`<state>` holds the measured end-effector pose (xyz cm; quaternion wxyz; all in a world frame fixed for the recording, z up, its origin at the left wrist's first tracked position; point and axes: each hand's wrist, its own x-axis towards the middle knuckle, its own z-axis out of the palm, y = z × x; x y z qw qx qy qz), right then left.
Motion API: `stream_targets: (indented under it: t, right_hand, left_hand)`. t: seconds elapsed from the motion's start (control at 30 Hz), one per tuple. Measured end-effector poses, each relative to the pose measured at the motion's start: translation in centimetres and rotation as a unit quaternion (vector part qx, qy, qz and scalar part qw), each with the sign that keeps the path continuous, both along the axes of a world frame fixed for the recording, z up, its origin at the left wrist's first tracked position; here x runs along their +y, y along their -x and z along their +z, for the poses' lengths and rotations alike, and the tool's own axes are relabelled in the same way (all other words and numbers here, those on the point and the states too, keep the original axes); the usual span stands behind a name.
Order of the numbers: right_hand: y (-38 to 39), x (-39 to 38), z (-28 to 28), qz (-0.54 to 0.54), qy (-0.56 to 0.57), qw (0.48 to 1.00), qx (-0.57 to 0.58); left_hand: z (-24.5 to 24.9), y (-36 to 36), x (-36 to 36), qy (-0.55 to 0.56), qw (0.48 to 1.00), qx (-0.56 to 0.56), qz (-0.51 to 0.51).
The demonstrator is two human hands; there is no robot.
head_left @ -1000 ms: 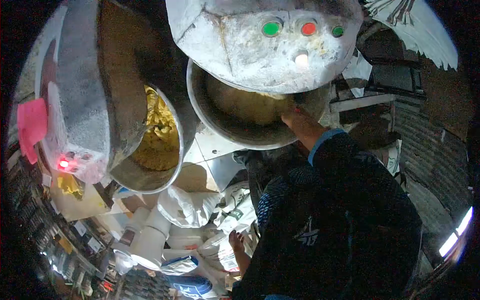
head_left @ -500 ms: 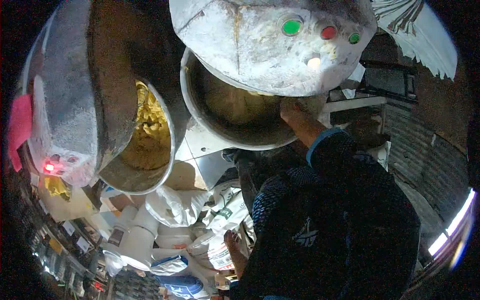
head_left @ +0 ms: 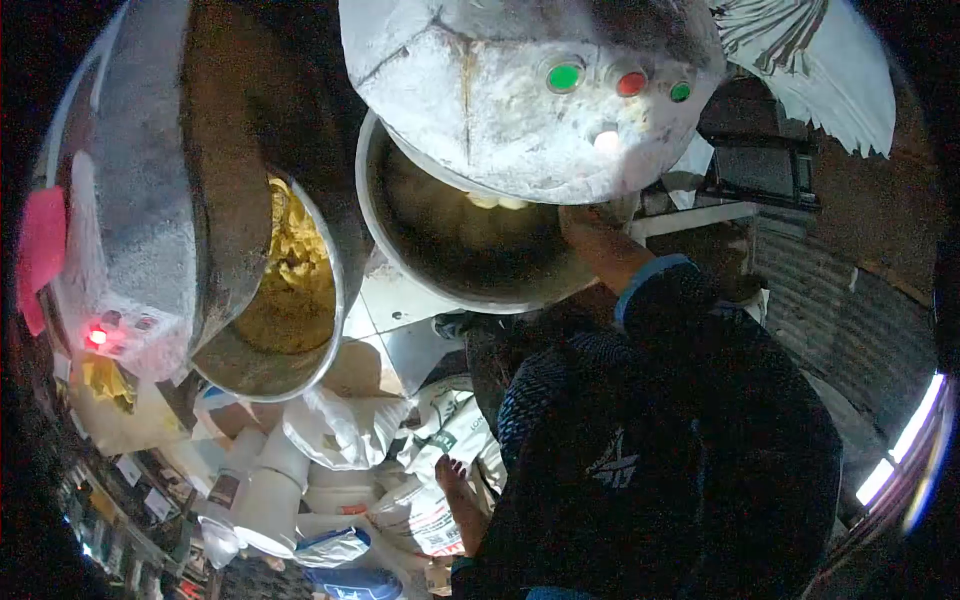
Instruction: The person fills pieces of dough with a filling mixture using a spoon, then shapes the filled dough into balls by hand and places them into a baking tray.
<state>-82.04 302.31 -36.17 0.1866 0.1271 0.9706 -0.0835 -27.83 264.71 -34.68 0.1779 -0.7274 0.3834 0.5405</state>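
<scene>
My right hand (head_left: 587,228) reaches over the right side of a large metal bowl (head_left: 368,205), just under the floury machine head (head_left: 540,130). Its fingers are lost in shadow, so whether they hold anything cannot be seen. Pale material (head_left: 497,201) shows in the bowl beneath the head. Low in the view, my left hand (head_left: 455,474) hangs in front of white printed sacks (head_left: 425,515), its fingers slightly apart and nothing visible in them.
A second machine (head_left: 140,220) stands at the left over a bowl (head_left: 335,345) of yellow dough (head_left: 300,245). White buckets (head_left: 270,500), a white plastic bag (head_left: 345,430) and blue-and-white packages (head_left: 350,580) lie below. Corrugated metal (head_left: 830,270) is at the right.
The view has shifted slightly, so the machine head appears a little lower and further left. My left hand appears slightly further left and higher; my right hand stays at the bowl.
</scene>
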Motion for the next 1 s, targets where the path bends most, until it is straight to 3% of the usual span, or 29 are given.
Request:
stream_targets:
  t: [0.13,0.33,1.0]
  right_hand:
    - [0.1,0.6,0.4,0.013,0.003,1.000,0.005]
    - [0.1,1.4,0.9,0.026,0.002,1.000,0.011]
    - [0.7,1.5,1.3,0.062,0.007,0.997,0.033]
  left_hand:
    - [-0.7,-0.3,-0.5,-0.026,0.997,0.052,0.050]
    - [-0.8,-0.3,0.9,-0.005,1.000,0.016,-0.023]
    - [-0.8,0.5,-0.1,0.008,1.000,0.024,-0.008]
